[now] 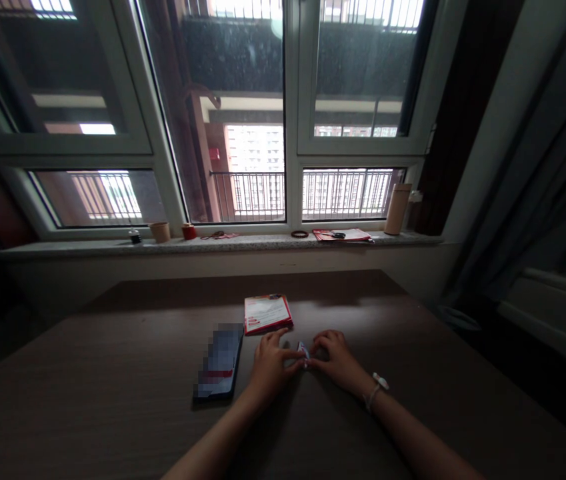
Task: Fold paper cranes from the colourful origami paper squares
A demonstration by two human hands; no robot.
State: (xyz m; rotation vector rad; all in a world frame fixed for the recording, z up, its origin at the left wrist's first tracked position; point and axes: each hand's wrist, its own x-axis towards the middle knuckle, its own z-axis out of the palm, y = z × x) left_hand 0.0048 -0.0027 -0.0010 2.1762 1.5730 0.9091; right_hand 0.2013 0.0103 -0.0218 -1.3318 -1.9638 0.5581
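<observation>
Between my two hands is a small folded piece of paper (303, 349), whitish with red and dark marks, held just over the brown table (127, 340). My left hand (273, 363) pinches its left side between thumb and forefinger. From the other side, my right hand (335, 360) pinches it too, the remaining fingers curled. The fingertips cover part of the paper, so its exact folded shape is hard to make out. Just beyond my left hand lies a stack of square printed sheets (267, 313) with red edges. To the left of that hand rests a phone (220, 363), its screen lit and blurred.
Along the windowsill (263, 244) stand a small dark bottle (135, 236), a paper cup (160, 232), a red spool (189, 231), a dark ring (299, 234), red-edged papers (345, 235) with scissors on top, and a tan flask (397, 209). Curtains hang at the right.
</observation>
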